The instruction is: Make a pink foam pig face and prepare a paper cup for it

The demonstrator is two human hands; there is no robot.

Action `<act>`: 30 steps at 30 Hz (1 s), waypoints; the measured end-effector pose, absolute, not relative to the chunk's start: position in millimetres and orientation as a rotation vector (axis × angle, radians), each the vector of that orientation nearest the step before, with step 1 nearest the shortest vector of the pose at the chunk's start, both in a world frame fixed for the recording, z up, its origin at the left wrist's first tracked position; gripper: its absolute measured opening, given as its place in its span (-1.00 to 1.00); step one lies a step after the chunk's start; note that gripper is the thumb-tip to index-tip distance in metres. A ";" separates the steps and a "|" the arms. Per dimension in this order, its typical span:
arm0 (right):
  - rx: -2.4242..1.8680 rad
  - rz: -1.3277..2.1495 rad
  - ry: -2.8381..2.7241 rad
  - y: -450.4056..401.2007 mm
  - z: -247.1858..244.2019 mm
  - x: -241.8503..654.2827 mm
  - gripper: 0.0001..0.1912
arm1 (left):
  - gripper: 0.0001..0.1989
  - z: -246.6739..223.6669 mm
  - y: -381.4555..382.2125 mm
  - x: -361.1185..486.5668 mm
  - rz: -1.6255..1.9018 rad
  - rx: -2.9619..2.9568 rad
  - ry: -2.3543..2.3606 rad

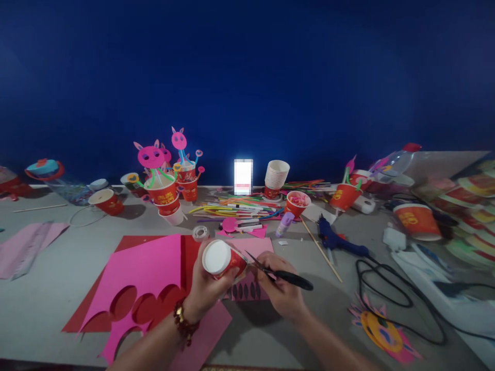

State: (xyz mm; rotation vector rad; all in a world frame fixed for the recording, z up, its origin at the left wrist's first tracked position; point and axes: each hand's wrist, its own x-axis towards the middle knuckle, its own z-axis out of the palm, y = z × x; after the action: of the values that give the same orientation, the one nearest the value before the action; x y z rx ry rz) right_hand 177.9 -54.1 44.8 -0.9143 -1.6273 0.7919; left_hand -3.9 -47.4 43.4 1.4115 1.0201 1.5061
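Note:
Near the middle of the view, my left hand (211, 288) is wrapped round a red paper cup (236, 262), tilted with a round white piece (217, 257) at its near end. My right hand (280, 286) grips black-handled scissors (292, 279), their blades pointing left, close beside the cup's far end. Whether the blades touch the cup cannot be made out. Beneath the hands is a light pink sheet (260, 246) with several dark ovals. Left of them, a bright pink sheet (150, 265) with round cut-outs lies over red paper (83, 309).
Decorated cups (166, 196) stand at the back left. A cup stack (277, 174), colourful sticks (232, 207) and a cup of pink scraps (297, 202) are behind the hands. On the right lie a blue glue gun (340, 239), its black cable and a wooden stick (320, 250).

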 end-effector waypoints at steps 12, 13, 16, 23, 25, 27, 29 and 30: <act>-1.101 1.655 -0.693 -55.6 45.2 164.0 -0.52 | -0.52 54.6 -53.1 -0.9 1.536 1.604 0.892; -1.107 1.667 -0.688 -55.2 45.1 164.1 -0.51 | -0.53 54.5 -53.0 -0.7 1.540 1.579 0.893; -1.086 1.593 -0.789 -54.6 46.4 168.5 -0.53 | -0.61 51.5 -49.6 0.4 1.547 1.422 0.857; -1.045 0.893 -1.268 -57.3 51.2 191.1 -0.75 | -0.68 42.8 -37.3 2.5 1.405 0.917 0.813; -1.029 0.738 -1.406 -56.2 49.5 192.5 -0.75 | -0.68 41.1 -38.0 3.1 1.395 0.900 0.802; -0.997 0.653 -1.552 -53.5 46.9 191.3 -0.81 | -0.68 38.7 -40.0 3.5 1.375 0.920 0.828; -0.967 0.604 -1.696 -50.4 45.1 189.8 -0.82 | -0.68 36.4 -42.2 3.4 1.357 0.973 0.866; -0.960 0.591 -1.759 -49.2 45.0 189.5 -0.81 | -0.67 35.7 -43.1 3.2 1.345 1.009 0.880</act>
State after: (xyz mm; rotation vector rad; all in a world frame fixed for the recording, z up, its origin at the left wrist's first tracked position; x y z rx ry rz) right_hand 189.5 -49.2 45.0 -0.9603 -1.7588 0.5908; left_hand 3.2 -43.1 35.7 1.0090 0.8798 1.3455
